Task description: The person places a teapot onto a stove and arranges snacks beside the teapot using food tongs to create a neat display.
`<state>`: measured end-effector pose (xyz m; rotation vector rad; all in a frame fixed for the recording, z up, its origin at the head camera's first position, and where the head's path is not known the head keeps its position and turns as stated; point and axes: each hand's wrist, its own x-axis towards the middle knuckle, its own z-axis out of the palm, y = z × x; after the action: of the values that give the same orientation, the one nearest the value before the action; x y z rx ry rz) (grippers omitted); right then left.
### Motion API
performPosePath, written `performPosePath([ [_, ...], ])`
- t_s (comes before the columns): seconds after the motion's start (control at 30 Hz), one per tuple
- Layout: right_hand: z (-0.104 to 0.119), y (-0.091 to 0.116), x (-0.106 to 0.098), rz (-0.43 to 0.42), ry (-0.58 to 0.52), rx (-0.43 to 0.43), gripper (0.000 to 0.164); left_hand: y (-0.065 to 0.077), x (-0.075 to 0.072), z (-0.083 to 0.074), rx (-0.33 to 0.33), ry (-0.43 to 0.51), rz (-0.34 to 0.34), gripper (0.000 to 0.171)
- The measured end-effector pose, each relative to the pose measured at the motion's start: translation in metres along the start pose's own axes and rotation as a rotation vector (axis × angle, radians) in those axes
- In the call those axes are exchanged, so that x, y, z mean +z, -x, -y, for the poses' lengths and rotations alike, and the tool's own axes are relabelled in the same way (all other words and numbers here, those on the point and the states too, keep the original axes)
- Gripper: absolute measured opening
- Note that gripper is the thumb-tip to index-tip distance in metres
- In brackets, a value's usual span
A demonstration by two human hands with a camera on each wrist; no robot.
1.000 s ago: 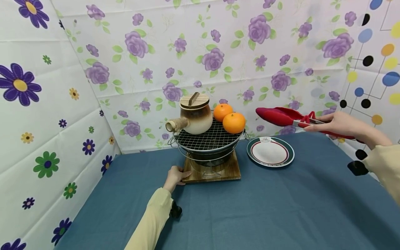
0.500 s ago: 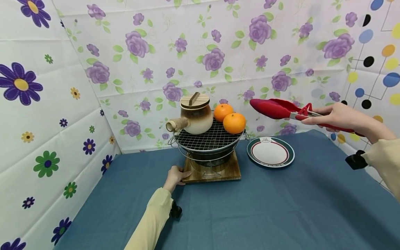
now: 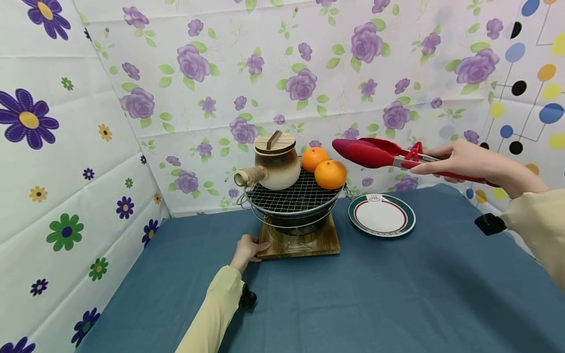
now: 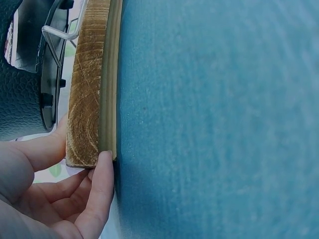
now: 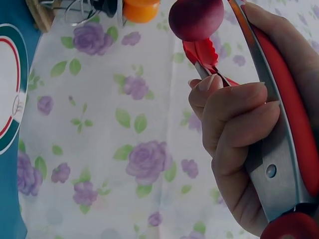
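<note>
My left hand (image 3: 245, 249) pinches the front left corner of a wooden board (image 3: 326, 241); in the left wrist view, thumb above and fingers below the board's edge (image 4: 85, 94). On the board stands a round black tabletop grill (image 3: 293, 223) with a wire mesh. A lidded clay pot (image 3: 278, 169) with a side handle and two oranges (image 3: 330, 174) sit on the mesh. My right hand (image 3: 463, 159) grips red-and-steel tongs (image 3: 397, 161) in the air, right of the oranges. Between the tong heads is a smooth, rounded purple thing (image 5: 197, 19); its kind I cannot tell.
A white plate (image 3: 382, 215) with a green rim lies on the blue tablecloth (image 3: 353, 294), right of the grill and below the tongs. Flowered sheets (image 3: 265, 63) hang close behind the grill and along the left side. A dotted sheet (image 3: 529, 113) hangs at the right.
My right hand has moved left with the tongs and the purple thing, bringing the tong tips close to the oranges. My left hand has stayed at the board.
</note>
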<state>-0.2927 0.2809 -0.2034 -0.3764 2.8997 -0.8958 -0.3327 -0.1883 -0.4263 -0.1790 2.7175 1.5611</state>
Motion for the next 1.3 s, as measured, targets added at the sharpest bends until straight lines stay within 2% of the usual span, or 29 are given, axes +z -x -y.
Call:
performPosePath([
  [0.4,0.031,-0.007,0.012,0.01,0.03,-0.084,0.072,0.001,0.0,0.0,0.005,0.007,0.002,0.026],
  [0.6,0.045,-0.013,0.019,-0.001,0.096,-0.143,0.07,0.002,0.0,-0.002,-0.004,0.008,-0.001,0.03],
  [0.73,0.053,-0.016,0.025,0.002,0.122,-0.19,0.07,0.003,0.0,-0.003,-0.011,0.003,-0.006,0.025],
  [0.93,0.064,-0.023,0.034,0.062,0.092,-0.234,0.069,0.003,-0.001,-0.003,-0.018,0.002,-0.006,0.023],
  [1.1,0.073,-0.028,0.04,0.084,0.068,-0.259,0.065,0.002,-0.001,-0.003,-0.015,0.007,-0.007,0.022],
  [1.3,0.079,-0.032,0.046,0.106,0.079,-0.293,0.069,0.002,0.0,-0.003,-0.019,0.011,-0.003,0.022],
])
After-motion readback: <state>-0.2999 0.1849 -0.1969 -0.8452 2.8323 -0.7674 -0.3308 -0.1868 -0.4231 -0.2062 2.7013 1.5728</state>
